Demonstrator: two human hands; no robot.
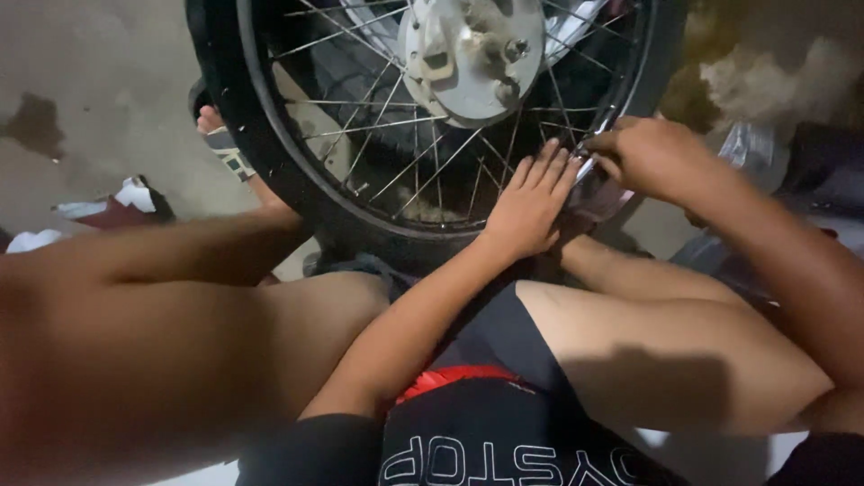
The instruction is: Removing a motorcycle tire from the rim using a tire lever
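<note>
- A spoked wheel [423,117] with a black tyre [270,153] stands upright on the concrete floor [99,99], held between the seated person's bare legs.
- The wheel's pale metal hub [472,54] sits near the top of the view, with thin steel spokes [396,126] running from it to the rim [589,135].
- The left hand [531,207] lies flat against the lower right part of the wheel, fingers stretched out and close together, pressing on the rim and tyre; it grips nothing.
- The right hand [652,157] is just beside the left one, on the outer side of the same stretch of rim, its fingers curled tightly round a slim shiny metal tool [589,148] whose tip meets the rim where the spokes end.
- The two hands nearly touch at the fingertips of the left one.
- Left of the wheel, a foot [220,135] in a patterned sandal rests on the floor right against the tyre.
- Further left of the wheel, crumpled white and dark red scraps [117,207] lie on the floor, well apart from the hands.
- Right of the wheel, beyond the right hand, a clear plastic bag [747,148] lies in dim light; what it holds cannot be made out.
- Below the wheel, dark shorts [504,423] with a red band fill the near edge of the view.
</note>
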